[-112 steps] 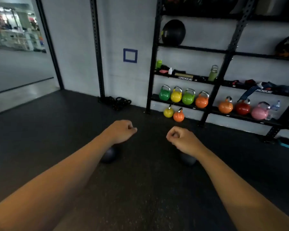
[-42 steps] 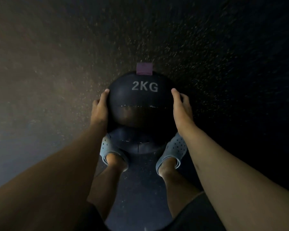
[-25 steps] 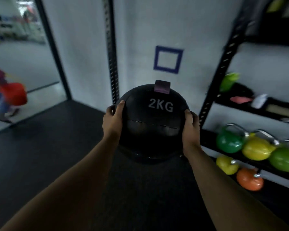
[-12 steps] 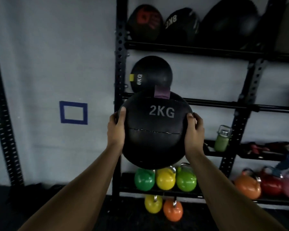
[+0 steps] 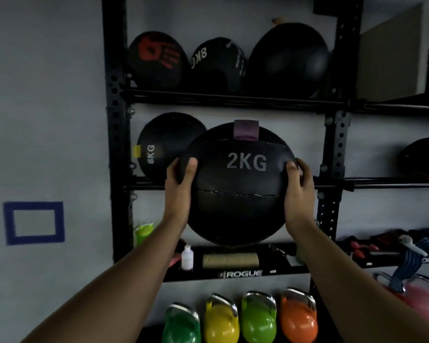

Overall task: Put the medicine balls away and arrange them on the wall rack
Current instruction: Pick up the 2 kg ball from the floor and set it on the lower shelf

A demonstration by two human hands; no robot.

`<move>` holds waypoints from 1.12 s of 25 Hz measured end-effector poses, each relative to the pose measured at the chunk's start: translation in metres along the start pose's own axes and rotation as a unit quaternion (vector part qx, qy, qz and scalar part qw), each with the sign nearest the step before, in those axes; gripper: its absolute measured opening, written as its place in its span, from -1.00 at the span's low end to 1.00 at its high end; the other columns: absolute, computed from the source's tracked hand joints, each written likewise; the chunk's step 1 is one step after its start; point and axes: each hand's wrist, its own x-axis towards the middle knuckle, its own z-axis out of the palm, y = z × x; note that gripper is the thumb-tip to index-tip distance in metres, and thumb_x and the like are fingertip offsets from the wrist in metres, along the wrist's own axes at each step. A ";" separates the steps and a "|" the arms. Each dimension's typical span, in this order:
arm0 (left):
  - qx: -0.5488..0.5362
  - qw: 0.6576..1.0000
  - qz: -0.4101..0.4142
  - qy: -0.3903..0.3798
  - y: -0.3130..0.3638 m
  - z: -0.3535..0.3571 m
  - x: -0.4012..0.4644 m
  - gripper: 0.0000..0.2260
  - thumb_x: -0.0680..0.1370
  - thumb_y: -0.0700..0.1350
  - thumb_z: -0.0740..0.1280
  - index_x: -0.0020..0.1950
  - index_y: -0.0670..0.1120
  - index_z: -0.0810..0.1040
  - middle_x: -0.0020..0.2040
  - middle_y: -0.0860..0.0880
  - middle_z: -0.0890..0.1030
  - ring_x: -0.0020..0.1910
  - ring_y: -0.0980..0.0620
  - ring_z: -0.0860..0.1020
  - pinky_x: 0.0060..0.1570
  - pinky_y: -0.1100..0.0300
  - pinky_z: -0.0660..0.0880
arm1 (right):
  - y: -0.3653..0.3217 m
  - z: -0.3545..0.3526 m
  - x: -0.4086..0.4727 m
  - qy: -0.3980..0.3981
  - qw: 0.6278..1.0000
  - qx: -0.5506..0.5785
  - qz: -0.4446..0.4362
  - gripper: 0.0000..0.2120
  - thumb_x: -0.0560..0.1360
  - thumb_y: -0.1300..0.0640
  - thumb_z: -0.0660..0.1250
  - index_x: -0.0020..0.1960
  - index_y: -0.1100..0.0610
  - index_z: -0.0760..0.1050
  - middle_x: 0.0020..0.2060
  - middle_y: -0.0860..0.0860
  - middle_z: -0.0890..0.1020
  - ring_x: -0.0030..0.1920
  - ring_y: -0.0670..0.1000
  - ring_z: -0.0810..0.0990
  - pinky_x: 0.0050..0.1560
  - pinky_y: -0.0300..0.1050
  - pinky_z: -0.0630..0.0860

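Note:
I hold a black 2KG medicine ball (image 5: 238, 194) with a purple tab between both palms, in front of the black wall rack (image 5: 114, 134). My left hand (image 5: 180, 186) presses its left side and my right hand (image 5: 299, 191) its right side. The ball hangs level with the rack's middle shelf rail, just right of a 6KG ball (image 5: 164, 147) resting there and partly hiding it. On the shelf above sit three black balls, among them an 8KG ball (image 5: 216, 63). A further ball (image 5: 424, 159) shows at the right edge.
Below the ball a shelf (image 5: 243, 273) carries a small white bottle (image 5: 187, 257), a tan block and straps. Coloured kettlebells (image 5: 258, 318) line the bottom row. A blue tape rectangle (image 5: 34, 222) marks the wall on the left. A rack upright (image 5: 332, 169) stands right of my hand.
I picked the 2KG ball off the floor, stood up and carried it to the rack. Over the last half second the rack has come closer, with the ball up at the middle shelf.

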 end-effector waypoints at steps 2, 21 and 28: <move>-0.007 0.999 0.021 -0.034 0.003 0.026 0.037 -0.11 0.40 0.46 0.44 0.62 0.08 0.34 0.52 -0.01 0.50 0.48 -0.04 0.51 0.48 0.01 0.48 | -0.002 0.001 0.041 0.017 1.000 0.015 -0.014 -0.37 0.48 -0.38 0.21 0.49 -0.16 0.40 0.40 0.07 0.50 0.36 0.10 0.52 0.39 0.18 0.50; 0.069 0.993 0.066 0.064 -0.148 0.202 0.277 -0.04 0.35 0.49 0.34 0.66 0.08 0.31 0.56 -0.04 0.47 0.51 -0.08 0.49 0.53 -0.12 0.44 | 0.182 0.057 0.366 -0.040 0.995 0.075 -0.042 -0.42 0.54 -0.30 0.25 0.48 -0.08 0.42 0.35 0.08 0.56 0.29 0.07 0.59 0.26 -0.01 0.56; 0.184 0.974 0.125 0.052 -0.196 0.191 0.328 -0.23 0.46 0.47 0.28 0.62 0.19 0.34 0.52 0.21 0.34 0.44 0.25 0.39 0.41 0.27 0.32 | 0.246 0.104 0.409 -0.101 0.993 0.040 -0.056 -0.38 0.58 -0.36 0.20 0.56 -0.12 0.36 0.46 0.01 0.42 0.33 -0.04 0.48 0.21 -0.26 0.43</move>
